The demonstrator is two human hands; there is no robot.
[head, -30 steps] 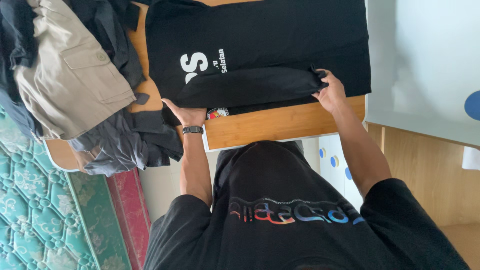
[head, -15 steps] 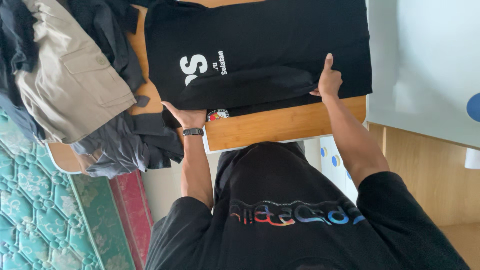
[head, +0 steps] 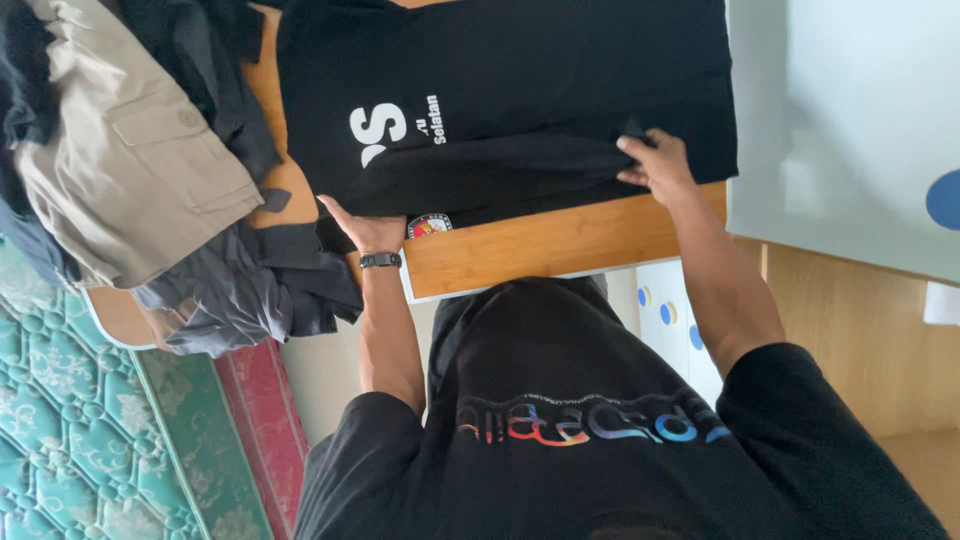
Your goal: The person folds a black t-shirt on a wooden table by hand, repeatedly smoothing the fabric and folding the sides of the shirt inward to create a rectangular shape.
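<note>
Here, left hand (head: 365, 232) flat on black shirt (head: 520, 90) — right hand (head: 655, 165) pinching fold

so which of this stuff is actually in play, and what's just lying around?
In hand:
- black T-shirt, spread on the wooden table
- right hand, pinching a fold of it
- left hand, flat at its near edge

Lying about:
- beige garment on the pile to the left
- dark grey clothes under it
- green patterned mattress
</note>
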